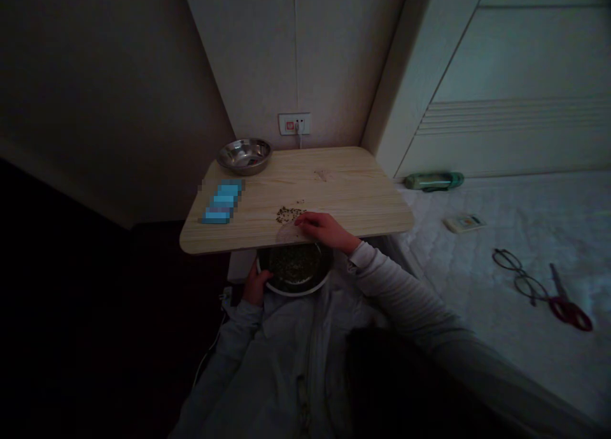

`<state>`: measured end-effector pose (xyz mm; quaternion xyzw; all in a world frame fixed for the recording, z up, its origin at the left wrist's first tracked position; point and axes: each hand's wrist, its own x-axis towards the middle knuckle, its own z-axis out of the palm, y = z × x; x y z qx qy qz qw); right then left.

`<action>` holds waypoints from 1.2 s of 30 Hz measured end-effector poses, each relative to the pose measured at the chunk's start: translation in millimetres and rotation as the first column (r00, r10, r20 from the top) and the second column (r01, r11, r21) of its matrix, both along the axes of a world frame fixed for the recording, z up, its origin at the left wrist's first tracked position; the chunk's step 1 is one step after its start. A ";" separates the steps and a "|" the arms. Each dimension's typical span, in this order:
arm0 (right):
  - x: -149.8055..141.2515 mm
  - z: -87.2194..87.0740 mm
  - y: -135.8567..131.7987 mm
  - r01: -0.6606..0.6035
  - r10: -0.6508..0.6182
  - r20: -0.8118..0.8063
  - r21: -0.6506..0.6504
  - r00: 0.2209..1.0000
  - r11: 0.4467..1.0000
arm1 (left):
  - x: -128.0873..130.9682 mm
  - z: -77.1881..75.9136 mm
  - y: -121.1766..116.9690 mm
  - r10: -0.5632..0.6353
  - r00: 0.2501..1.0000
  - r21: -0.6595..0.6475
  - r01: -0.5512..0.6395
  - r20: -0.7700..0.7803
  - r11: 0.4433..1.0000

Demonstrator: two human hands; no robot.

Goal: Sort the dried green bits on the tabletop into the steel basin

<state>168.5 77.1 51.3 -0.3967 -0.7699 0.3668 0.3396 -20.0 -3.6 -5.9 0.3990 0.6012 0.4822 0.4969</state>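
Observation:
Below the near table edge, my left hand [255, 287] is closed on the rim of a wide bowl [298, 293] with a pale edge. Dark, fine bits, too dim to name, lie inside that bowl. Over the front of the wooden table [363, 197], my right hand [324, 230] has its fingers bent and drawn together. Anything pinched between them is too small to make out. Just beyond these fingertips is a scatter of small dark seed-like grains [289, 214]. A thin, pale, see-through patch [287, 234] shows on the wood beside the fingers.
A steel bowl [245, 157] stands at the table's back left, with a blurred-out phone [223, 202] in front. On the white bed at right are a green bottle [433, 181], a remote control [464, 222], glasses [520, 275] and red-handled scissors [569, 308]. A wall socket [294, 124] holds a plug.

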 end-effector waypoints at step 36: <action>-8.7 5.5 30.5 0.099 -0.275 0.343 0.451 0.898 0.887 | 2.0 4.1 -2.3 0.009 1.000 -0.007 -0.009 0.015 1.000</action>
